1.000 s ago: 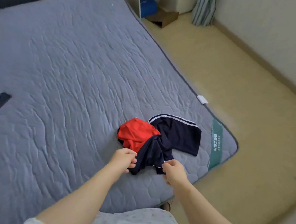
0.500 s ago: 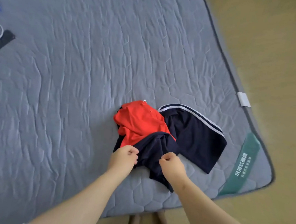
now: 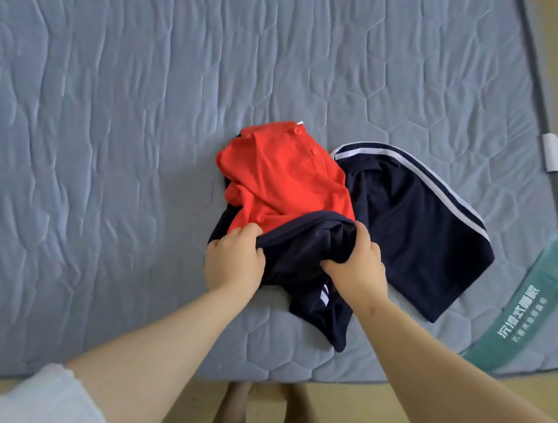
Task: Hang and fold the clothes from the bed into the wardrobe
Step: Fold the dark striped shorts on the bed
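Down near the foot corner of the mattress [image 3: 108,126], a crumpled navy garment [image 3: 406,223] with red fabric [image 3: 283,184] is gripped at its bunched edge by the left hand [image 3: 233,261] and the right hand [image 3: 355,268].

Folds of the navy garment [image 3: 300,257] hide fingertips of left hand [image 3: 233,266] and right hand [image 3: 357,273].

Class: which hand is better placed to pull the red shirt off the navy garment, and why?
Probably left: the left hand holds only the edge of the navy garment, fingers touching the red shirt; the right hand clutches a thick bunch of it.
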Demonstrator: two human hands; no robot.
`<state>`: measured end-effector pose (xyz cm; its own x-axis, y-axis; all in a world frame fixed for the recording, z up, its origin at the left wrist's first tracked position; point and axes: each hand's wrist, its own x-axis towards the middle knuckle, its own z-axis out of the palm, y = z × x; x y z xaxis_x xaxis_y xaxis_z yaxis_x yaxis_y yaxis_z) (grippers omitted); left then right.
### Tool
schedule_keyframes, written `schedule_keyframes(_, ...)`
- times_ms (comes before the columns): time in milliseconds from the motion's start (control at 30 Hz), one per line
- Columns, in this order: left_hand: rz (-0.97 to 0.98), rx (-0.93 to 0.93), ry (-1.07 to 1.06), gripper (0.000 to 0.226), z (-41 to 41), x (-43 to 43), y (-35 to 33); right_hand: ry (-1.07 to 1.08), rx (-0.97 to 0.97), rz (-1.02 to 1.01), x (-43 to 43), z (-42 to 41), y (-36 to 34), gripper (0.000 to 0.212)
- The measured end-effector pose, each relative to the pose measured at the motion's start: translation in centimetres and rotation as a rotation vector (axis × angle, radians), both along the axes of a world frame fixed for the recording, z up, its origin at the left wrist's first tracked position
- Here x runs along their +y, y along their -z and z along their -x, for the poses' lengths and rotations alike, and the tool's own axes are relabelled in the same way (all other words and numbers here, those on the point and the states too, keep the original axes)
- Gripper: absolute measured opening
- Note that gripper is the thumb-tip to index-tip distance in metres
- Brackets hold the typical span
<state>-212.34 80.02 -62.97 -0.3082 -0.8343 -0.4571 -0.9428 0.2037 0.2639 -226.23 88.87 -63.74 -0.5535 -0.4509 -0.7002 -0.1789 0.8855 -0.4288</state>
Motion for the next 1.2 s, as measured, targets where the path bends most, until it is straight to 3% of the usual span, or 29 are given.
schedule_keyframes(267,-0.202,0.241,-0.195,0.009,-4.6,-0.4,-6.4,0.095,0.063,0.093,1.4,-2.4,-5.8,0.020)
schedule_keyframes(433,-0.158,0.378,-0.333,0.011,-5.2,-0.8,-14.6,0.127,0.076,0.183,1.8,-2.6,-14.6,0.020)
schedule_keyframes(700,-0.185,0.791,-0.655,0.008,-1.8,-2.4,-28.2,0.354,0.065,0.493,0.0,-2.4,-28.5,0.019)
schedule_keyframes(867,-0.099,0.861,-0.510,0.009,-0.9,-4.7,-36.2,0.425,0.045,0.696,-2.5,-0.5,-36.6,0.021)
schedule_keyframes(1033,-0.094,1.128,-0.515,0.014,-0.7,-7.0,-45.7,0.408,0.031,0.953,-5.7,0.3,-45.5,0.026)
schedule_keyframes(1200,0.010,1.342,-0.350,0.012,-1.1,-7.2,-54.2,0.360,-0.064,1.184,-7.9,-0.9,-53.7,0.026)
